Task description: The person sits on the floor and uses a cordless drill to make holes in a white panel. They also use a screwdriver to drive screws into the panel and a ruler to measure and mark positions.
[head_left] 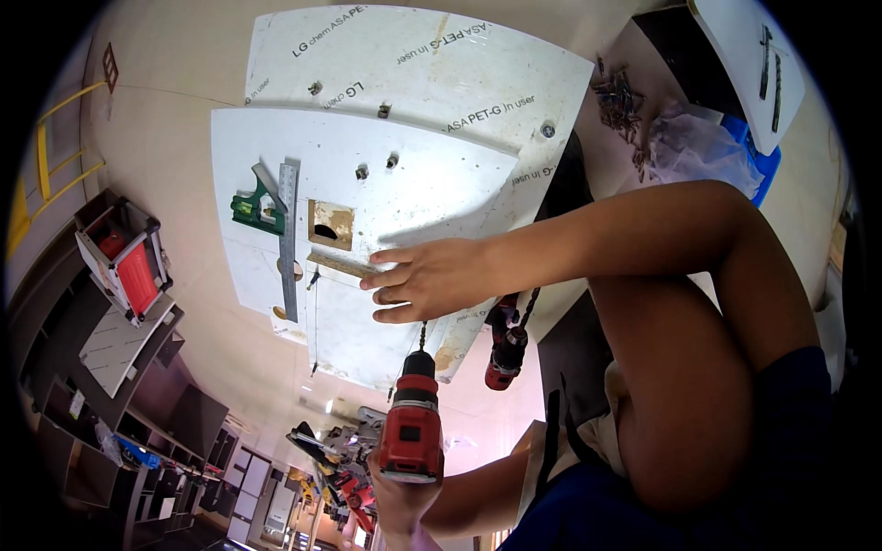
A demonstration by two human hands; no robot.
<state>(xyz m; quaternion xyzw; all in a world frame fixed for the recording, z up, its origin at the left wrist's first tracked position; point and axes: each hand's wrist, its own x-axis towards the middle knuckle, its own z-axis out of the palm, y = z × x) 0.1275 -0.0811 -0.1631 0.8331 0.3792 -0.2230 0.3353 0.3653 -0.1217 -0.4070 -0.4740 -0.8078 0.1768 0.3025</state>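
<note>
My left hand (404, 505) is wrapped round a red and black cordless drill (413, 427) whose long bit points at the white board (253, 147). The bit's tip is beside my right hand (432, 280), and I cannot tell whether it touches the board. My right hand lies over the board, fingers spread, with the fingertips at the end of a narrow chipboard strip (340, 264). A square cut-out (331, 225) is just beyond the strip. To its left a green-handled square (257, 209) lies by a steel ruler (289, 239). A second red drill (505, 358) is below my right wrist.
Small metal fittings (362, 172) sit on the boards. Loose hardware (620, 101), a clear plastic bag (694, 142) and a blue bin (763, 165) are at the upper right. A red toolbox (133, 271) and dark shelving (175, 422) stand left. My bent leg (680, 395) is close by.
</note>
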